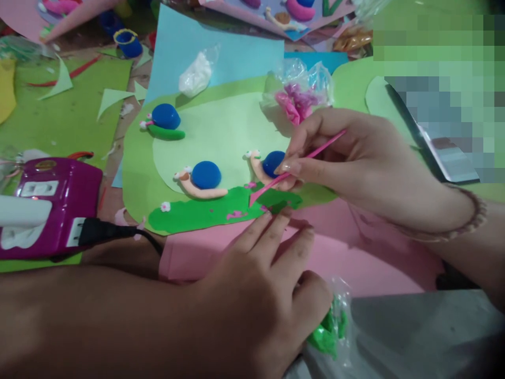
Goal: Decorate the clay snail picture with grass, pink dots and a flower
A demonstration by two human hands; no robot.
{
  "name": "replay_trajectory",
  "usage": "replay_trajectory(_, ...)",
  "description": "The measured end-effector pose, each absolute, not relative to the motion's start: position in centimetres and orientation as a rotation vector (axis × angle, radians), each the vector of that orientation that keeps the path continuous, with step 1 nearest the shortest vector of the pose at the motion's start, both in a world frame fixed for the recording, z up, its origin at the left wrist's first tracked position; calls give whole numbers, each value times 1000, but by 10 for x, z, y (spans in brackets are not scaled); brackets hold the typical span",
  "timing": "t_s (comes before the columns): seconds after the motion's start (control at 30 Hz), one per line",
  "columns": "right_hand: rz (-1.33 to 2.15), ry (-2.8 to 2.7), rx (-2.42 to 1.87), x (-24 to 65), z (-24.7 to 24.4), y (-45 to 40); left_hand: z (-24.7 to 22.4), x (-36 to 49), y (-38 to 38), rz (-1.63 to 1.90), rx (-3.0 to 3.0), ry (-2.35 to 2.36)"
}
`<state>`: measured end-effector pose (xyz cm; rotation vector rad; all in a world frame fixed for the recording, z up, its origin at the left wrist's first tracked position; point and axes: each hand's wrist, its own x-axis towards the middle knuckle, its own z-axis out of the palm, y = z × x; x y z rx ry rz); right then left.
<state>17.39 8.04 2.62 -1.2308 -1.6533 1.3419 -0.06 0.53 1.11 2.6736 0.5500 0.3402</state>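
Observation:
My right hand [335,152] pinches a thin pink modelling-clay tool [267,185], its flat tip touching a long green clay strip [189,215]. Fingers stretched out, my left hand [272,263] lies over the lower edge of that strip, by its pink clay bits [236,215]. A small white clay flower [165,207] sits at the strip's left end. Above the strip, on a green paper cutout [138,173], are a cream clay snail with a blue shell [206,175] and a green-bodied snail [168,131]. Another cream snail [258,168] is partly hidden behind my right fingers.
Bagged pink clay [295,102] and bagged white clay [196,73] lie behind. At left stands a purple power strip [79,184] with a black plug [98,230]. A phone [450,152] lies at right. Pink paper [189,258] and bagged green clay [327,337] are nearer me.

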Motion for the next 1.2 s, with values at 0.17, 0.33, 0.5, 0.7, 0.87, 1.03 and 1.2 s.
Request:
replay_trajectory(0.17,1358,-1684,-1232,173,27,81,10,-1,6,340,2682,535)
replay_trajectory(0.33,1299,-1708,-1215,173,28,80,10,0,4,340,2668,564)
replay_trajectory(0.5,1263,-1777,-1235,174,26,81,10,0,4,354,2670,571)
replay_trajectory(0.7,1231,-1771,-1235,175,27,80,11,0,6,334,2683,541)
replay_trajectory(0.87,1292,-1712,-1282,174,29,80,11,-1,5,332,2681,558)
replay_trajectory(1.03,1229,-1690,-1296,173,30,79,10,-1,3,343,2668,571)
replay_trajectory(1.2,1151,-1827,-1227,174,29,79,9,0,1,359,2653,613)
